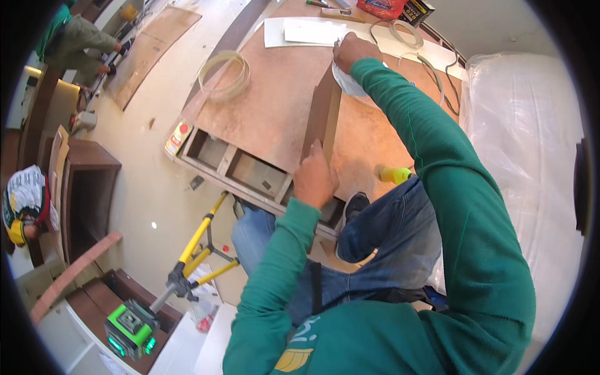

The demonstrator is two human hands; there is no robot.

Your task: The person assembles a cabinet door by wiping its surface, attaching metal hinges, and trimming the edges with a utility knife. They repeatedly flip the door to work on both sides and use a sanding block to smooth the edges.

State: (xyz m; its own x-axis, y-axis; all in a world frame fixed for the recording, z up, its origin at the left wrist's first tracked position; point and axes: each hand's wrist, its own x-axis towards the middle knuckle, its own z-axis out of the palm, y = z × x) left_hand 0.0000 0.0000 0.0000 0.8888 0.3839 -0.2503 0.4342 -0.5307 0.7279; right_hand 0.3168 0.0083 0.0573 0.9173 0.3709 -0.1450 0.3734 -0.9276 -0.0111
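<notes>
Left hand (317, 178): grip curled closed on near end of brown board (322, 115), index finger laid along it. Right hand (357, 55): fingers bent by board's far end, above white cloth-like piece (347, 84); cannot tell how tight this grip is. Board on table (275, 106), running away from person. Left of board: coiled pale strip (228, 95). Beyond: white panels (306, 32). Near knee: yellow bottle (394, 175). Table's left corner: yellow container (179, 137).
</notes>
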